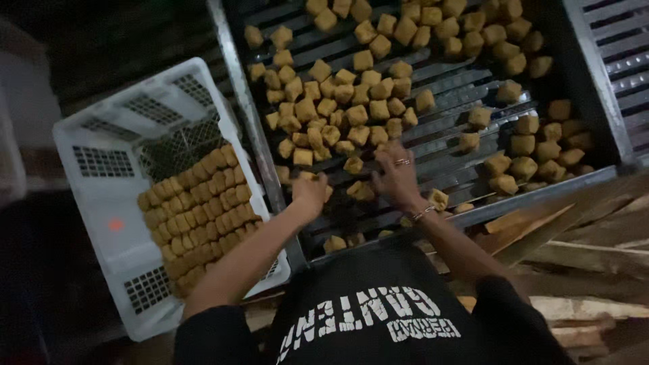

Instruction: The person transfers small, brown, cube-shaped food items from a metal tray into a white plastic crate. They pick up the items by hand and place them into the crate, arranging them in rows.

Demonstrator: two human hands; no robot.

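Observation:
Several golden-brown fried cubes [338,108] lie scattered on a slatted metal rack [446,88] in front of me. My left hand [309,192] is curled over a few cubes near the rack's front left corner and seems to hold some. My right hand [395,174], wearing a ring and a wrist bracelet, rests fingers-down on the rack among the cubes, touching the ones beside it. Whether it grips any is unclear. To the left stands a white plastic crate [101,162] with cubes packed in neat rows [196,209].
The rack's metal frame [247,115] separates it from the crate. Rough wooden planks [581,236] lie at the right front. A second slatted rack [622,47] shows at the far right. The surroundings are dark.

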